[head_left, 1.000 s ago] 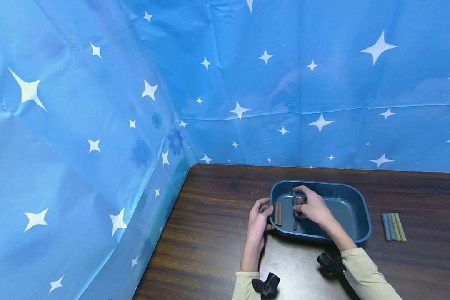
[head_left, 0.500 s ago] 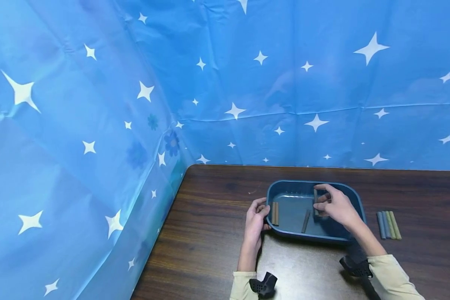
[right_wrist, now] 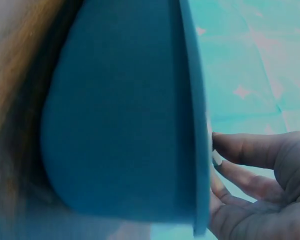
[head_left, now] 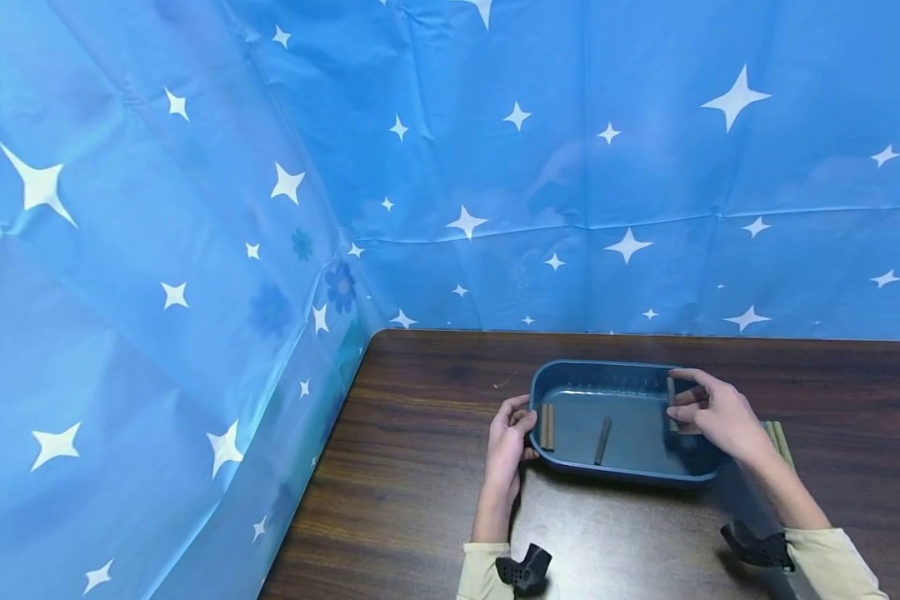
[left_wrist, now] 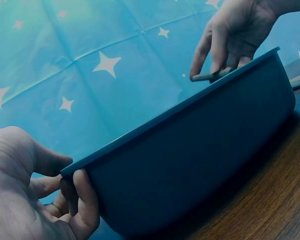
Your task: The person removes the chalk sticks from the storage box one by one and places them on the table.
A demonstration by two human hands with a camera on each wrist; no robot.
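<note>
My left hand (head_left: pixel 504 454) holds the left end of a dark blue, rounded rectangular basin (head_left: pixel 637 433) by its rim, as the left wrist view (left_wrist: pixel 160 165) also shows. Between the thumb and fingers of my right hand (head_left: pixel 731 421) is a dark grey stick (head_left: pixel 672 404), pinched upright in the head view over the basin's right part. In the left wrist view this stick (left_wrist: pixel 205 77) shows just above the rim. A second dark stick (head_left: pixel 603 442) lies slanted on the basin floor. Two brown sticks (head_left: pixel 547 427) lie side by side inside at the left end.
Green sticks (head_left: pixel 780 442) lie on the brown wooden table (head_left: pixel 420 433) right of the basin, partly hidden by my right forearm. A blue star-patterned cloth (head_left: pixel 420 167) hangs behind and to the left. Black wrist devices (head_left: pixel 525 571) sit by both cuffs.
My right hand has carried the dark stick rightward across the basin, uncovering the second dark stick on its floor. The left hand keeps its grip on the rim. The head view has shifted slightly.
</note>
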